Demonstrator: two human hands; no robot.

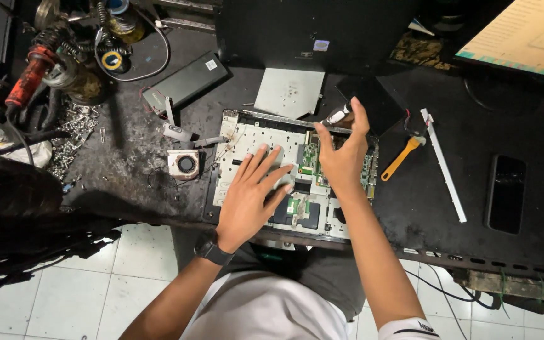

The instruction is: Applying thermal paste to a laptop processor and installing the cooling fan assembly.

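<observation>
An opened laptop chassis (234, 135) lies on the dark workbench, its silver inner plate and green circuit board (310, 158) exposed. My left hand (253, 195) rests flat on the plate with fingers spread, a black watch on the wrist. My right hand (346, 154) is at the chassis's far right part, over the circuit board, fingers raised and apart. A small white and black part (337, 116) sits at the fingertips; I cannot tell whether the hand grips it.
A loose cooling fan (184, 164) and a black battery pack (187, 80) lie left of the chassis. A yellow-handled tool (401, 157), a white strip (443, 165) and a black phone (506, 194) lie to the right. Tools and screws crowd the far left.
</observation>
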